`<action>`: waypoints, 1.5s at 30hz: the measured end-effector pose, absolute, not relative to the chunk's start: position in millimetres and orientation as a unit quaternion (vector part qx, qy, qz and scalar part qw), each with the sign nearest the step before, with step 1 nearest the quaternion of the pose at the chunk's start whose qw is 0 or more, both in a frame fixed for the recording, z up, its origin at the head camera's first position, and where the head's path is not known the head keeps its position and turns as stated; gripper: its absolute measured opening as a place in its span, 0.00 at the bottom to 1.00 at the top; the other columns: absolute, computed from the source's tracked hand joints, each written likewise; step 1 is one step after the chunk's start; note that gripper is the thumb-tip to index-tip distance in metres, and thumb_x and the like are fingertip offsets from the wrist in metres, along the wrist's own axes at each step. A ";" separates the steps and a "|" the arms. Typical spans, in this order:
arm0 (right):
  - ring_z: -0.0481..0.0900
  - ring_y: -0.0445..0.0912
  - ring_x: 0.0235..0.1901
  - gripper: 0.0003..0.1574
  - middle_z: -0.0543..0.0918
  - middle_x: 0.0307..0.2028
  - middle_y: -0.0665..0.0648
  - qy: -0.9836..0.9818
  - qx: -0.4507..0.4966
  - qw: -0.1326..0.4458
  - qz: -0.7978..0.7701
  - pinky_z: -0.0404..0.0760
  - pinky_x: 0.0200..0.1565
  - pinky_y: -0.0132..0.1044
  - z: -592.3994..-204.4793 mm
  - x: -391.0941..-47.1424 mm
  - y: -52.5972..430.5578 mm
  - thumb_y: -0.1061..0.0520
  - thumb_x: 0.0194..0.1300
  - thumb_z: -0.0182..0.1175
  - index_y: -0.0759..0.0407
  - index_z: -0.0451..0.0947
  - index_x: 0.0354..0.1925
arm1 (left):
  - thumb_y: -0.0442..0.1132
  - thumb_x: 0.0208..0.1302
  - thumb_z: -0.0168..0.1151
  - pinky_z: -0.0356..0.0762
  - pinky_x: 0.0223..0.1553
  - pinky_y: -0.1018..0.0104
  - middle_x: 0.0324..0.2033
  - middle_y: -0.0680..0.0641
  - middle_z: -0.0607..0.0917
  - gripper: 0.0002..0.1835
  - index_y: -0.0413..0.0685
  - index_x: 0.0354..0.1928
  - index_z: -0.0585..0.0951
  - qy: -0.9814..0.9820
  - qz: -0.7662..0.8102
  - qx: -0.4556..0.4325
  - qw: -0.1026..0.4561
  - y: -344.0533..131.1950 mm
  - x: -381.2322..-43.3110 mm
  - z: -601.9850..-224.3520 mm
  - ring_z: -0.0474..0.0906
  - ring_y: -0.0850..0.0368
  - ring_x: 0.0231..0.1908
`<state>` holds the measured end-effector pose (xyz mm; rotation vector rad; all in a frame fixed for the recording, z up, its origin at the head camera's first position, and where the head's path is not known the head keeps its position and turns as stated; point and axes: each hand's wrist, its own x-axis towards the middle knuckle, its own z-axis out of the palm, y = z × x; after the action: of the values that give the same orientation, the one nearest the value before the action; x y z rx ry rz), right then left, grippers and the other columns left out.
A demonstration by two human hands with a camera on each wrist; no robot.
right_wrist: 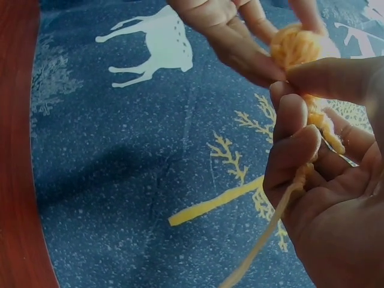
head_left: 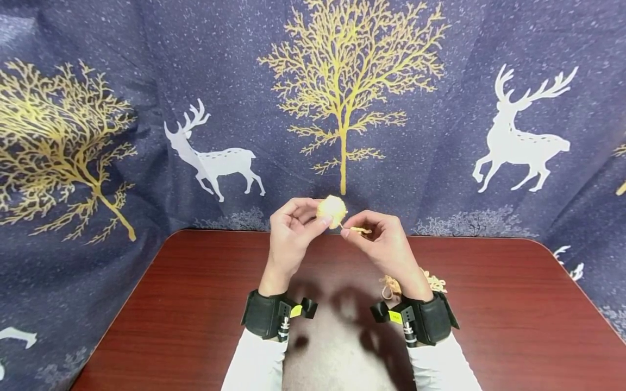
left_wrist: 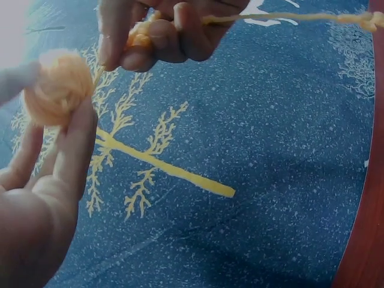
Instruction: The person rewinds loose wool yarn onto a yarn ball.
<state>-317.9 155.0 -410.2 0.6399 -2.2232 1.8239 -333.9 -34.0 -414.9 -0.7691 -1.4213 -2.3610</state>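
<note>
A small pale-yellow yarn ball (head_left: 331, 210) is pinched between the thumb and fingers of my left hand (head_left: 288, 233), held up above the table. My right hand (head_left: 386, 239) is close beside it, thumb and index finger pinching the yarn strand (left_wrist: 99, 77) right at the ball's edge. In the right wrist view, crinkled yarn (right_wrist: 324, 129) bunches within the right hand's curled fingers, and a length of yarn (right_wrist: 264, 237) trails down from them. The ball (right_wrist: 297, 47) shows wound strands around its surface.
A loose heap of yarn (head_left: 435, 282) lies on the reddish-brown table (head_left: 489, 282), partly hidden behind the right wrist. Black straps with small cameras (head_left: 266, 315) circle both wrists. A dark blue cloth (head_left: 303, 179) with trees and deer hangs behind the table.
</note>
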 end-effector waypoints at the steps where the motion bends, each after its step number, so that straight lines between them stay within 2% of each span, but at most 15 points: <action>1: 0.75 0.41 0.26 0.04 0.86 0.32 0.55 -0.752 0.217 0.099 0.614 0.73 0.23 0.29 -409.9 -317.6 154.9 0.64 0.62 0.70 0.61 0.85 0.37 | 0.16 0.53 0.65 0.86 0.47 0.61 0.43 0.45 0.88 0.17 0.40 0.42 0.82 -0.500 -0.815 -0.254 0.149 -33.4 -334.3 -415.4 0.86 0.54 0.43; 4: 0.73 0.40 0.24 0.04 0.85 0.31 0.55 -0.756 0.217 0.100 0.610 0.71 0.22 0.29 -410.3 -317.7 155.0 0.65 0.62 0.70 0.62 0.85 0.37 | 0.17 0.53 0.68 0.86 0.48 0.58 0.43 0.40 0.87 0.14 0.31 0.42 0.81 -0.542 -0.789 -0.226 0.180 -31.9 -335.5 -416.7 0.86 0.53 0.43; 7: 0.72 0.40 0.23 0.04 0.85 0.31 0.55 -0.757 0.218 0.102 0.608 0.70 0.21 0.29 -409.0 -316.8 155.0 0.65 0.62 0.70 0.61 0.85 0.37 | 0.19 0.53 0.71 0.85 0.50 0.56 0.45 0.36 0.86 0.16 0.27 0.43 0.80 -0.600 -0.743 -0.217 0.201 -31.5 -336.1 -418.1 0.85 0.52 0.45; 11: 0.77 0.41 0.25 0.04 0.86 0.32 0.56 -0.750 0.218 0.112 0.614 0.74 0.23 0.29 -407.1 -315.5 155.7 0.65 0.62 0.70 0.62 0.85 0.37 | 0.24 0.54 0.74 0.84 0.51 0.59 0.45 0.38 0.86 0.16 0.32 0.45 0.82 -0.664 -0.683 -0.228 0.202 -32.5 -336.7 -420.8 0.85 0.49 0.45; 13: 0.80 0.41 0.29 0.04 0.86 0.33 0.59 -0.739 0.219 0.119 0.626 0.79 0.27 0.29 -407.0 -315.8 156.5 0.66 0.62 0.70 0.64 0.85 0.37 | 0.25 0.53 0.75 0.85 0.50 0.60 0.44 0.40 0.87 0.16 0.34 0.45 0.83 -0.686 -0.659 -0.237 0.196 -33.3 -336.8 -422.0 0.86 0.49 0.45; 15: 0.80 0.41 0.27 0.04 0.86 0.32 0.58 -0.733 0.220 0.133 0.630 0.79 0.27 0.29 -407.4 -316.8 157.9 0.67 0.62 0.69 0.65 0.85 0.37 | 0.25 0.53 0.75 0.85 0.49 0.62 0.43 0.42 0.87 0.16 0.36 0.44 0.84 -0.705 -0.638 -0.248 0.186 -34.3 -337.0 -423.3 0.86 0.51 0.44; 17: 0.79 0.41 0.25 0.04 0.86 0.31 0.58 -0.726 0.219 0.147 0.636 0.78 0.26 0.29 -407.4 -317.0 159.4 0.68 0.61 0.69 0.65 0.85 0.37 | 0.25 0.52 0.75 0.85 0.48 0.63 0.42 0.42 0.87 0.16 0.35 0.44 0.84 -0.718 -0.623 -0.258 0.171 -34.8 -337.1 -424.1 0.86 0.51 0.43; 20: 0.73 0.41 0.20 0.04 0.85 0.28 0.55 -0.720 0.213 0.167 0.639 0.72 0.21 0.29 -407.4 -317.1 161.7 0.69 0.61 0.69 0.64 0.85 0.37 | 0.24 0.50 0.76 0.85 0.49 0.64 0.41 0.41 0.87 0.16 0.34 0.43 0.84 -0.731 -0.608 -0.275 0.141 -36.3 -337.2 -425.0 0.85 0.51 0.43; 28: 0.71 0.40 0.19 0.04 0.82 0.23 0.55 -0.697 0.203 0.185 0.663 0.68 0.20 0.29 -405.7 -317.7 165.5 0.69 0.62 0.68 0.69 0.84 0.37 | 0.23 0.50 0.76 0.83 0.53 0.61 0.41 0.43 0.86 0.16 0.36 0.42 0.84 -0.717 -0.605 -0.346 0.020 -41.5 -334.5 -423.7 0.85 0.53 0.45; 31: 0.73 0.40 0.20 0.05 0.83 0.24 0.55 -0.695 0.204 0.183 0.664 0.71 0.21 0.28 -406.1 -318.7 166.6 0.70 0.62 0.68 0.71 0.83 0.38 | 0.20 0.50 0.74 0.83 0.54 0.56 0.44 0.40 0.85 0.17 0.33 0.43 0.83 -0.673 -0.633 -0.380 -0.029 -42.8 -332.3 -422.2 0.85 0.50 0.46; 35: 0.76 0.41 0.21 0.06 0.83 0.25 0.56 -0.695 0.208 0.168 0.667 0.75 0.24 0.28 -407.5 -319.8 167.0 0.69 0.62 0.68 0.71 0.83 0.39 | 0.17 0.49 0.73 0.83 0.53 0.49 0.46 0.36 0.84 0.19 0.29 0.46 0.82 -0.614 -0.672 -0.409 -0.061 -45.1 -328.9 -419.1 0.84 0.49 0.47; 41: 0.78 0.40 0.23 0.05 0.85 0.28 0.55 -0.698 0.229 0.134 0.666 0.77 0.25 0.28 -410.9 -321.6 166.2 0.70 0.64 0.66 0.72 0.83 0.39 | 0.16 0.50 0.71 0.83 0.53 0.47 0.46 0.36 0.84 0.18 0.21 0.44 0.78 -0.539 -0.730 -0.419 -0.041 -46.3 -328.5 -415.8 0.84 0.50 0.46; 45: 0.80 0.40 0.26 0.06 0.86 0.29 0.54 -0.703 0.239 0.118 0.659 0.80 0.29 0.28 -412.2 -322.3 163.5 0.72 0.63 0.65 0.74 0.82 0.40 | 0.19 0.52 0.71 0.85 0.50 0.53 0.46 0.39 0.85 0.15 0.27 0.43 0.80 -0.503 -0.767 -0.398 0.012 -44.5 -329.5 -413.9 0.84 0.49 0.47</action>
<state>-322.3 163.5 -412.2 0.6990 -2.0574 1.9291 -329.5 -44.5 -413.9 -1.2422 -1.5677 -2.3926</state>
